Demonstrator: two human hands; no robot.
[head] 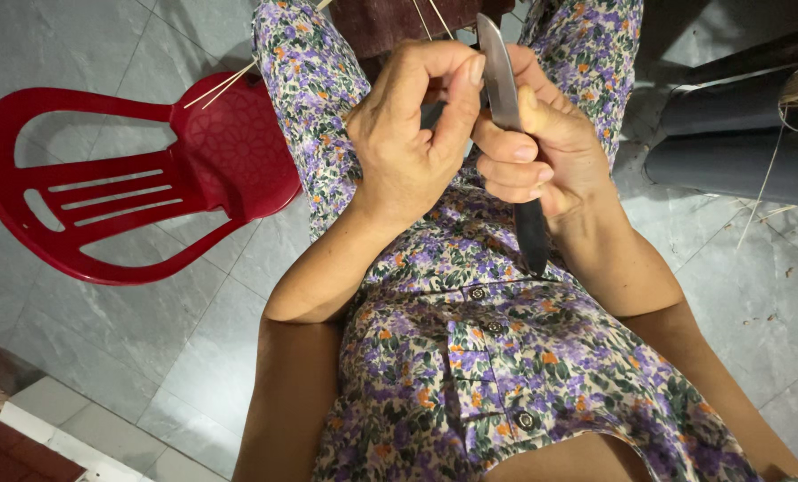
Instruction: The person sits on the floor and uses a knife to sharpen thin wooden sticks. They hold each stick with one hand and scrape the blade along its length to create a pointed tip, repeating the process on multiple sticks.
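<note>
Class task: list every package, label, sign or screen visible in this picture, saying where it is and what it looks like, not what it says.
None in view: no package, label, sign or screen.
What shows instead: the left hand and right hand holding a knife, over a floral garment, beside a red plastic chair.

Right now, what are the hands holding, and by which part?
The right hand grips a knife by its dark handle, blade pointing away. The left hand is closed beside the blade; what it pinches cannot be told.
</note>
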